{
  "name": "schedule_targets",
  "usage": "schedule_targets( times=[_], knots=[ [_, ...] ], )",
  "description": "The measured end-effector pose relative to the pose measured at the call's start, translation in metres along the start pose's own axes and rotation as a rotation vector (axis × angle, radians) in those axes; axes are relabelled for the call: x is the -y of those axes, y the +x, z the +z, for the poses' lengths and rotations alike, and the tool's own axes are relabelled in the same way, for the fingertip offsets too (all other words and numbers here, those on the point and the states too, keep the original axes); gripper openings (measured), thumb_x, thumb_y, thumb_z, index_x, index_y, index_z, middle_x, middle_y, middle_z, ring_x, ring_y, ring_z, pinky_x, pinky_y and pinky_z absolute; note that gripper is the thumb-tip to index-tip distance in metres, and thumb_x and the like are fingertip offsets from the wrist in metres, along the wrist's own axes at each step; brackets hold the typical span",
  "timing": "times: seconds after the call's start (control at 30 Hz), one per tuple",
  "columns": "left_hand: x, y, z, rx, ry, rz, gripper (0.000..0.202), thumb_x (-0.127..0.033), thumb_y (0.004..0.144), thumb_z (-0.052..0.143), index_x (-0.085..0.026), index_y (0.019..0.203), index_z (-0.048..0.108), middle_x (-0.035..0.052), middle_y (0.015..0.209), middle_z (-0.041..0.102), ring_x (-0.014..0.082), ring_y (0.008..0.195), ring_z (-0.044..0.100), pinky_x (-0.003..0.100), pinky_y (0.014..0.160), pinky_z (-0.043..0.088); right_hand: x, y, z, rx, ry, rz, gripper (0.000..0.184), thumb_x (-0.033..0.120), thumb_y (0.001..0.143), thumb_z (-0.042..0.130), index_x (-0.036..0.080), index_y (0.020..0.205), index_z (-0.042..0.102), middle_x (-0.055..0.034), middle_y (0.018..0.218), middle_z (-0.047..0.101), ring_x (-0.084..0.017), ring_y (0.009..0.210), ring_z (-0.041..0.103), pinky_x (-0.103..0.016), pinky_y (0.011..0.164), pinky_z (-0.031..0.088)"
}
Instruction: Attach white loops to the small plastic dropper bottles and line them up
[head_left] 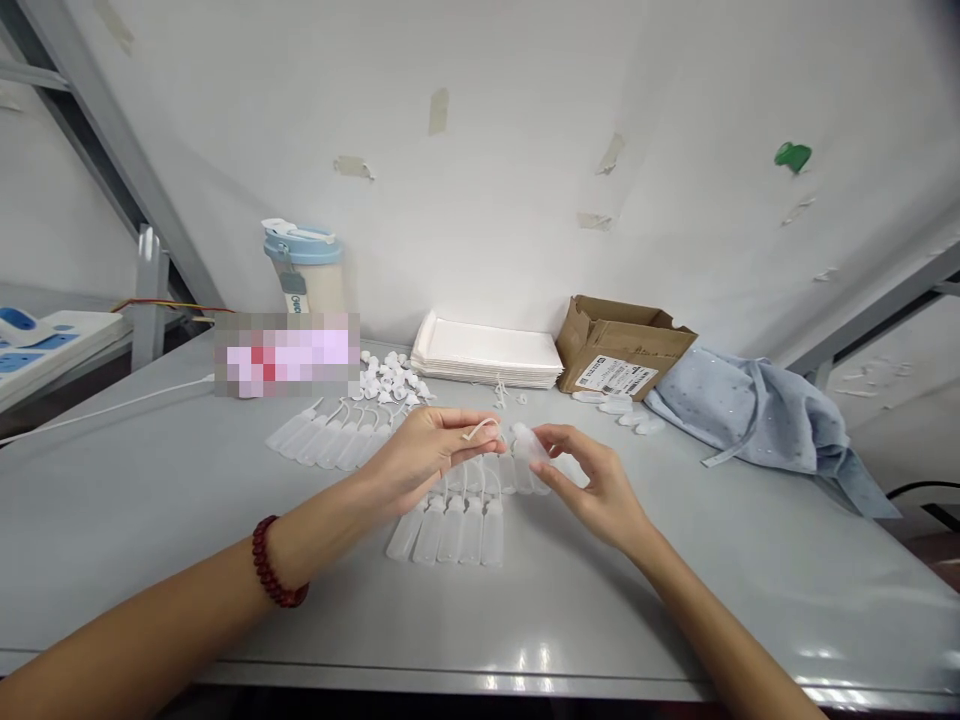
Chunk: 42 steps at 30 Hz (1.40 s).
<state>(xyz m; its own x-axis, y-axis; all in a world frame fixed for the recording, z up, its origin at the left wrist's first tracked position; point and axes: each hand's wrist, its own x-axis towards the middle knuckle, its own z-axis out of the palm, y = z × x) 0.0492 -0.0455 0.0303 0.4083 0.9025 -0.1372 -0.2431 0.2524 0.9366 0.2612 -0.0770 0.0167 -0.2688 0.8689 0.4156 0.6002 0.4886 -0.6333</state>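
Hands at work over a grey, smooth-topped counter [300, 660]. The left hand [439, 455], with a dark red beaded bracelet [270, 565] at its wrist, is drawn into a narrow pinch: thumb and fingertips meet on a thin, cream-coloured, curved tube [484, 428]. The right hand [592, 485] is partly closed, its thumb and fingers set about a small, translucent white plastic bottle [531, 448], which tilts with its neck toward the left hand. Tube and bottle are near each other above the middle of the counter; whether they touch cannot be told.

Below the hands, toward the near edge, a row of five translucent bottles with thin curved tubes [450, 532] lies side by side, bases facing that edge. Further bottles behind this row are partly hidden by the hands. A second row of tubed translucent bottles [330, 440] lies left of the left hand, just in front of a heap of small white plastic caps [386, 378].

Along the far edge stand a stack of flat white rectangular sheets or packets [487, 352] and an open brown cardboard box [630, 345]. Loose translucent bottles [615, 403] lie before the box; a light blue fabric bundle [757, 410] lies toward the right edge.
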Motion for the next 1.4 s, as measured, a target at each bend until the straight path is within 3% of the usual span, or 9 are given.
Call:
schedule_targets(
  times=[0.3, 0.5, 0.67, 0.73, 0.83, 1.0, 1.17, 1.4],
  knots=[
    [0.010, -0.002, 0.002, 0.078, 0.056, 0.029, 0.014, -0.028, 0.072, 0.073, -0.016, 0.079, 0.074, 0.0085, 0.105, 0.068, 0.0195, 0.095, 0.064, 0.035, 0.095, 0.048, 0.010, -0.006, 0.006, 0.075, 0.029, -0.049, 0.023, 0.025, 0.083, 0.060, 0.022, 0.105, 0.059, -0.0045, 0.091, 0.067, -0.018, 0.076, 0.059, -0.033, 0.072, 0.050],
    [0.011, -0.003, 0.005, 0.116, 0.028, -0.002, 0.016, -0.028, 0.073, 0.072, -0.019, 0.086, 0.075, 0.0064, 0.117, 0.064, 0.0147, 0.085, 0.066, 0.032, 0.090, 0.051, 0.012, -0.006, 0.007, 0.088, 0.038, -0.052, 0.019, 0.023, 0.083, 0.060, 0.020, 0.101, 0.060, -0.0017, 0.078, 0.063, -0.014, 0.066, 0.055, -0.028, 0.064, 0.047],
    [0.011, -0.005, 0.008, 0.093, 0.079, -0.010, 0.020, -0.031, 0.074, 0.072, -0.020, 0.091, 0.075, 0.0040, 0.095, 0.069, 0.0101, 0.073, 0.063, 0.029, 0.083, 0.052, 0.013, -0.007, 0.008, 0.071, 0.037, -0.052, 0.018, 0.023, 0.083, 0.060, 0.019, 0.100, 0.059, -0.0002, 0.073, 0.059, -0.013, 0.063, 0.054, -0.026, 0.061, 0.045],
    [0.010, -0.006, 0.008, 0.089, 0.153, 0.035, 0.024, -0.033, 0.076, 0.070, -0.021, 0.096, 0.073, 0.0027, 0.085, 0.069, 0.0104, 0.070, 0.062, 0.029, 0.079, 0.052, 0.014, -0.007, 0.008, 0.064, 0.040, -0.050, 0.016, 0.023, 0.083, 0.060, 0.019, 0.098, 0.059, 0.0003, 0.071, 0.058, -0.013, 0.061, 0.053, -0.026, 0.059, 0.045],
    [0.011, -0.008, 0.009, 0.112, 0.300, 0.142, 0.027, -0.037, 0.081, 0.063, -0.022, 0.102, 0.071, 0.0029, 0.084, 0.067, 0.0113, 0.065, 0.061, 0.029, 0.070, 0.052, 0.013, -0.006, 0.007, 0.059, 0.039, -0.045, 0.015, 0.024, 0.083, 0.060, 0.020, 0.097, 0.059, 0.0012, 0.069, 0.057, -0.012, 0.059, 0.052, -0.025, 0.057, 0.044],
    [0.009, -0.010, 0.012, 0.084, 0.446, 0.263, 0.028, -0.037, 0.086, 0.054, -0.018, 0.081, 0.074, 0.0063, 0.098, 0.067, 0.0095, 0.058, 0.057, 0.028, 0.062, 0.052, 0.013, -0.006, 0.006, 0.056, 0.033, -0.068, 0.013, 0.024, 0.083, 0.060, 0.020, 0.095, 0.060, 0.0013, 0.067, 0.055, -0.012, 0.058, 0.052, -0.025, 0.056, 0.043],
    [0.009, -0.011, 0.014, 0.083, 0.465, 0.282, 0.025, -0.036, 0.082, 0.058, -0.021, 0.095, 0.073, 0.0063, 0.102, 0.067, 0.0135, 0.069, 0.060, 0.026, 0.061, 0.054, 0.013, -0.008, 0.007, 0.047, 0.033, -0.068, 0.014, 0.025, 0.082, 0.060, 0.020, 0.096, 0.058, 0.0017, 0.066, 0.055, -0.012, 0.057, 0.052, -0.024, 0.053, 0.042],
    [0.010, -0.013, 0.016, 0.112, 0.483, 0.275, 0.024, -0.037, 0.081, 0.060, -0.020, 0.093, 0.072, 0.0071, 0.103, 0.066, 0.0196, 0.086, 0.060, 0.026, 0.064, 0.053, 0.015, -0.010, 0.008, 0.050, 0.012, -0.131, 0.018, 0.026, 0.083, 0.059, 0.018, 0.099, 0.059, 0.0045, 0.059, 0.048, -0.010, 0.050, 0.045, -0.024, 0.051, 0.040]
  ],
)
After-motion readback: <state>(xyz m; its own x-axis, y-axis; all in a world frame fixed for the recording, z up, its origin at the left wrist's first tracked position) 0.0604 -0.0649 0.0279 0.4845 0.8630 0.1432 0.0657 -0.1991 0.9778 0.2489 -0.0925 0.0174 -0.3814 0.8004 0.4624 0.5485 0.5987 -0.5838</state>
